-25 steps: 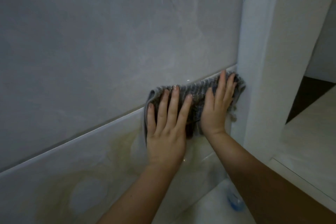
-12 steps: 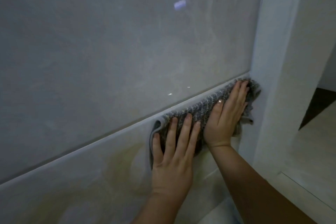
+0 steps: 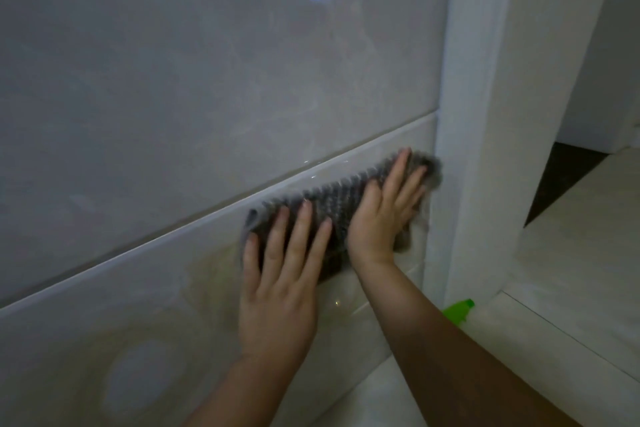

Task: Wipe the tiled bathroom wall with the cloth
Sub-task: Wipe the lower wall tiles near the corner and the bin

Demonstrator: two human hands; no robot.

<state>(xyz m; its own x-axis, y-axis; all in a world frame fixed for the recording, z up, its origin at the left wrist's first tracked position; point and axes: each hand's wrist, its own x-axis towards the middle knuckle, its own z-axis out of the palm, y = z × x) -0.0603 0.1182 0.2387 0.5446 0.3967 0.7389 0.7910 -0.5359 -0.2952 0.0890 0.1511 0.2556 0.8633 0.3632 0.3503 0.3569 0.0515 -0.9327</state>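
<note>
A grey ribbed cloth (image 3: 332, 201) lies flat against the glossy tiled wall (image 3: 194, 87), just below a slanting grout line (image 3: 221, 215). My left hand (image 3: 280, 284) presses its left end with fingers spread. My right hand (image 3: 384, 208) presses its right end, fingers flat, close to the white corner post (image 3: 460, 135). The cloth's right edge is blurred beside that post. Both palms hide much of the cloth's lower part.
A yellowish stain (image 3: 145, 340) marks the lower tile at the left. A green spray-bottle top (image 3: 459, 312) shows on the floor behind my right forearm. A pale tiled floor (image 3: 571, 270) and a dark doorway strip (image 3: 561, 180) lie to the right.
Both hands and the cloth have slid down the wall, from straddling the grout line to sitting below it. The green bottle top has come into view.
</note>
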